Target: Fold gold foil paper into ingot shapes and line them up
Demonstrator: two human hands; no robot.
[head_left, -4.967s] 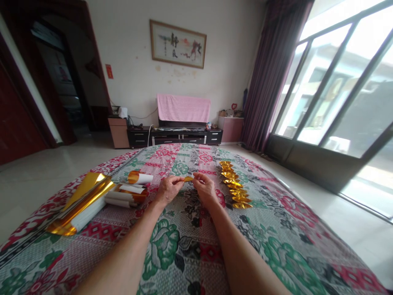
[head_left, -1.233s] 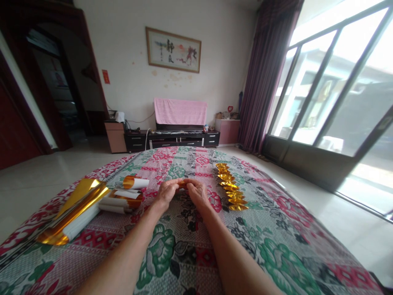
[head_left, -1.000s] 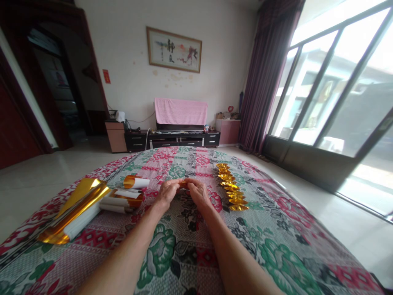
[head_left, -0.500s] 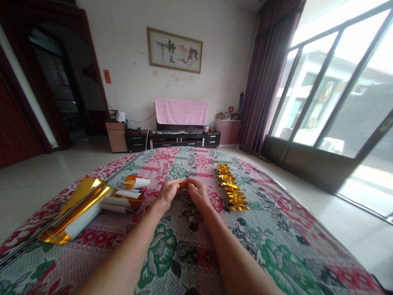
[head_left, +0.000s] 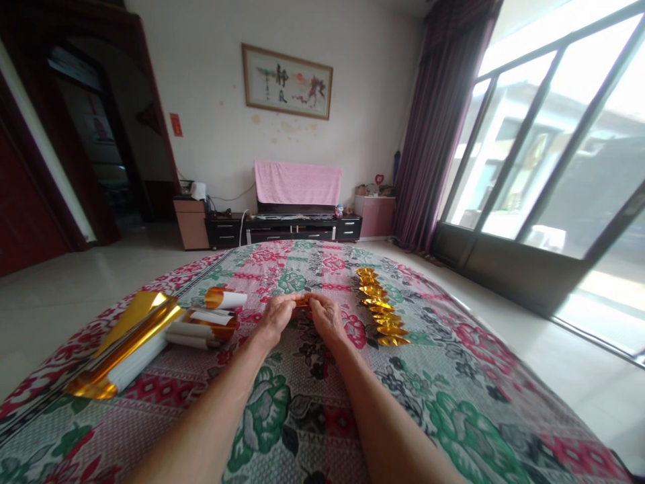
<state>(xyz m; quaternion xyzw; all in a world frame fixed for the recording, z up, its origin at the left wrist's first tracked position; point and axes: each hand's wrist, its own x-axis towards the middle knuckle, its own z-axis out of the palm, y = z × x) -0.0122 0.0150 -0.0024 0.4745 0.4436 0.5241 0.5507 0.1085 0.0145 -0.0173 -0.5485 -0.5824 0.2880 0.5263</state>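
Observation:
Over the middle of the table, my left hand [head_left: 277, 315] and my right hand [head_left: 325, 315] pinch a small piece of gold foil paper [head_left: 302, 303] between them. Most of the piece is hidden behind my fingers and thumbs. To the right of my hands, several folded gold paper ingots [head_left: 379, 304] lie in a row running toward me. Left of my hands are curled gold sheets with white backs [head_left: 204, 328], and beyond them a larger stack of gold foil paper [head_left: 128, 349], partly rolled over.
A patterned floral cloth [head_left: 433, 403] covers the table, whose far edge is rounded. Behind it stand a low black cabinet [head_left: 226, 232] and a screen draped with a pink towel [head_left: 297, 183]. Glass doors [head_left: 544, 148] are on the right.
The gold piece between my fingers has tilted slightly, and a bit more of its shiny surface shows. Both hands stay in nearly the same place.

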